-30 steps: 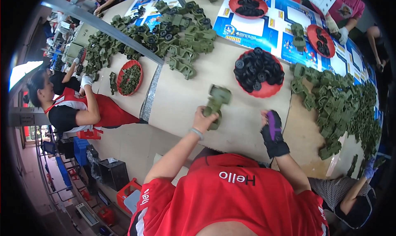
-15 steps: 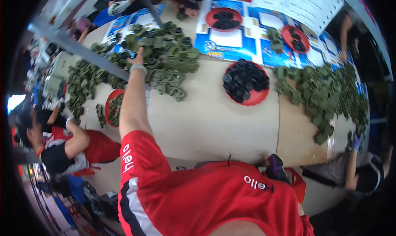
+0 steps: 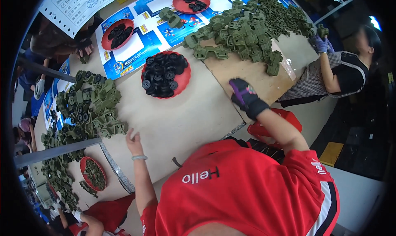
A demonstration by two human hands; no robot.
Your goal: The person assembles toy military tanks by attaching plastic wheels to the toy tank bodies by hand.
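My bare left hand (image 3: 134,142), with a pale band at the wrist, hovers over the near left of the table. Its fingers are apart and nothing shows in them. Close beyond it lies a heap of green plastic toy vehicle bodies (image 3: 103,97), some fitted with black wheels. Over the brown board on the right is my right hand (image 3: 248,99), in a black and purple glove. Its fingers point forward, open as far as they show, and no held thing is visible. Another pile of green vehicle bodies (image 3: 241,31) spreads just past it. Between the hands, farther off, sits a red dish (image 3: 184,77) of black toy wheels (image 3: 165,73).
Two more red dishes (image 3: 108,43) with black parts stand on blue printed sheets (image 3: 136,62). A metal bar (image 3: 62,152) crosses the left side, near a red dish of small green pieces (image 3: 94,174). A gloved co-worker (image 3: 334,71) holds a green part at right. A red stool (image 3: 284,118) is below the table edge.
My view has swung to the right. My left hand has drawn back from the green heap toward me. My gloved right hand has risen from beside the table edge to over the brown board.
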